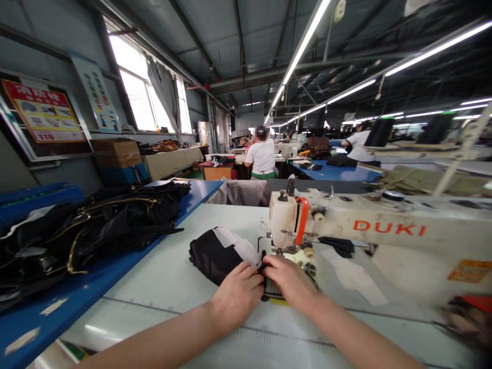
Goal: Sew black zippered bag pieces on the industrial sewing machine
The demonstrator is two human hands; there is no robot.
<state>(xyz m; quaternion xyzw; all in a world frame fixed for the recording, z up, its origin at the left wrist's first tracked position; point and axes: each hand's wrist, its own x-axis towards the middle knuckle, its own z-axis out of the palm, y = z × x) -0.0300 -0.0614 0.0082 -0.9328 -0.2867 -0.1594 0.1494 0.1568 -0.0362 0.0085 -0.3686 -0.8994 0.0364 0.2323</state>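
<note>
Black fabric (213, 253) with a white patch lies at centre frame on the pale table (161, 277), just left of the sewing machine (369, 228). Left hand (236, 294) and right hand (290, 279) pinch its edge together beside the needle. Dark bags (96, 223) pile at left.

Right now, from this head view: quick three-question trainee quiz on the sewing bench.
1. True or false: the left hand touches the black cloth.
2. What word is printed on the sewing machine?
3. The pile of black bags lies on: A the blue table; B the floor; C the sewing machine.
Key: 1 true; 2 DUKI; 3 A.
</note>
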